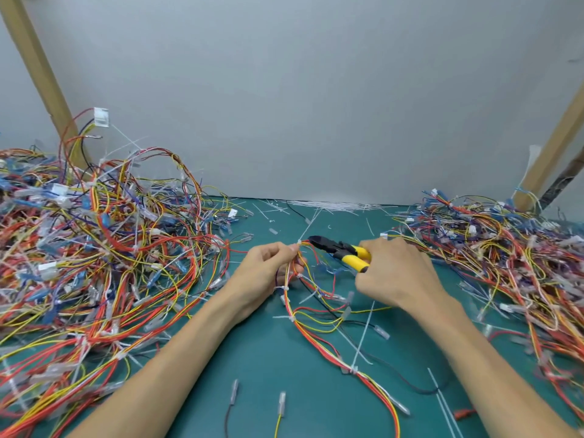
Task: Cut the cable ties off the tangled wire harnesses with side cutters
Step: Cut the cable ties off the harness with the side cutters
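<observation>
Nearest, two short loose wires with clear terminal sleeves point(281, 403) lie on the teal-green table point(268, 358), between a person's bare forearms. Just beyond, a long harness of red, orange and yellow wires point(316, 339) snakes up the table from the lower right, banded at intervals by white plastic cable ties point(290, 319).

The left hand point(271, 263) holds the harness near its upper end, its grip pinching the wires between thumb and fingertips just below the topmost cable tie point(298, 243). The right hand point(395, 273) has its grip curled round the yellow handles of the black-headed side cutters point(344, 251). The black nose of the cutters points left, just beside that topmost tie. Whether the blades are spread or touching the tie cannot be told.

A large tangled heap of multicoloured wire harnesses point(94, 248) covers the table to the left of the hands, and a second, lower heap point(505, 248) lies to the right. Farther back, thin white plastic strips point(331, 205) are strewn along the table's rear edge against a plain grey wall point(316, 90). A slanted tan post point(38, 74) leans at the far left and another tan post point(556, 147) at the far right.
</observation>
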The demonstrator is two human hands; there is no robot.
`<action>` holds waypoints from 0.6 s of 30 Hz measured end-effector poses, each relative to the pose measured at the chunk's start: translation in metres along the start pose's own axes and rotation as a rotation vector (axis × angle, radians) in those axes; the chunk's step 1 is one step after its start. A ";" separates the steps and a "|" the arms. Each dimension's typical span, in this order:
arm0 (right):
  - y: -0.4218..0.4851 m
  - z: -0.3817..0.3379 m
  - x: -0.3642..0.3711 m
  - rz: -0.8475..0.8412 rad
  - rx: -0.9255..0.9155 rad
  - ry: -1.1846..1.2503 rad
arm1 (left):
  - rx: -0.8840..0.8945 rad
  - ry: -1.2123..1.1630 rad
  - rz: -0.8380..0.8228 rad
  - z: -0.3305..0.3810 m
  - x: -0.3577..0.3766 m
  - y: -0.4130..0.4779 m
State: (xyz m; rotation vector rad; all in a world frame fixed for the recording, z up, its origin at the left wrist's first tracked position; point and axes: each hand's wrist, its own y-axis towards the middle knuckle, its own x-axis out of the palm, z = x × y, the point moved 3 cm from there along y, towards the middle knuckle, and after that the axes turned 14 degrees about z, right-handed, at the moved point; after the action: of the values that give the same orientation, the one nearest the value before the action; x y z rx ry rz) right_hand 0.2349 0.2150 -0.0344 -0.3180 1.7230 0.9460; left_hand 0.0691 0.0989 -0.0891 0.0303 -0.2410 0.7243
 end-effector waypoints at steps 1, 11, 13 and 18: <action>0.000 -0.001 0.002 0.019 -0.006 -0.007 | 0.009 0.002 0.005 0.000 0.000 0.000; 0.000 -0.004 0.004 0.042 -0.090 -0.028 | 0.183 0.154 0.039 0.002 0.003 -0.009; 0.000 -0.004 0.007 0.026 -0.090 -0.020 | 0.231 0.199 0.045 0.003 0.004 -0.010; 0.000 -0.002 0.013 0.003 -0.082 0.000 | 0.308 0.344 0.085 0.000 0.003 -0.011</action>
State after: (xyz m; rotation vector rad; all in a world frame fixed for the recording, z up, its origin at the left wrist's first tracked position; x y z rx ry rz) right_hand 0.2289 0.2168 -0.0463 -0.3689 1.6880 1.0210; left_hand 0.0781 0.0925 -0.0883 0.1871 0.2008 0.8332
